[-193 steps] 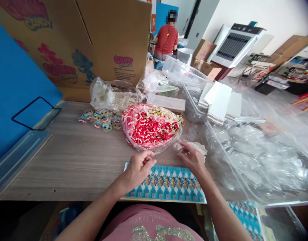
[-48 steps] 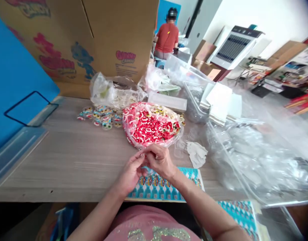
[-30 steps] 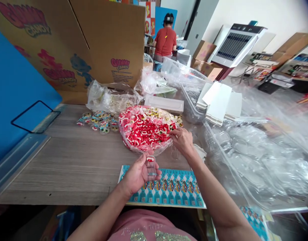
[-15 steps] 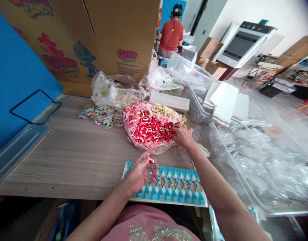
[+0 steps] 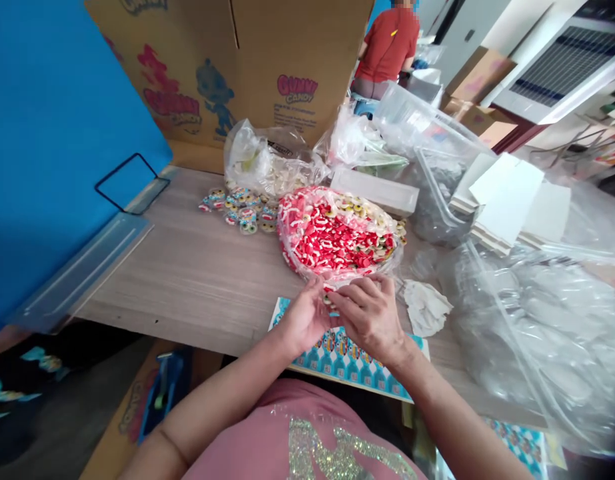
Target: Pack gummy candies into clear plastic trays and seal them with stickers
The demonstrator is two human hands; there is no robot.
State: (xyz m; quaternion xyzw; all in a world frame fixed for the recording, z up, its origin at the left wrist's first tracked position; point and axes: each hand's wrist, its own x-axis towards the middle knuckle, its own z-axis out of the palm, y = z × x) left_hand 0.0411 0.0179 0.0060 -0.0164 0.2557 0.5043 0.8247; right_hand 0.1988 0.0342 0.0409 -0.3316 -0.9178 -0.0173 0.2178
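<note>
My left hand (image 5: 303,323) is closed around a small clear plastic case (image 5: 329,298) with a red-and-white gummy candy in it, low over the table. My right hand (image 5: 371,315) meets it there, fingertips pinched at the case's opening; what they hold is hidden. Just beyond both hands lies an open plastic bag of red-and-white gummy candies (image 5: 332,240), with yellowish eyeball-like candies along its far side. Beneath my hands is a sheet of blue printed labels (image 5: 357,367), partly covered by them.
Filled small packs (image 5: 247,219) lie left of the candy bag. Behind are a knotted clear bag (image 5: 262,160), a white box (image 5: 375,190) and a large carton (image 5: 257,73). A clear bin (image 5: 537,333) of plastic cases and a crumpled white paper (image 5: 426,307) lie right. A person in red (image 5: 387,47) sits beyond.
My right hand has left the candy bag and come back to the case in my left hand. The view has shifted, so the table's things appear further right.
</note>
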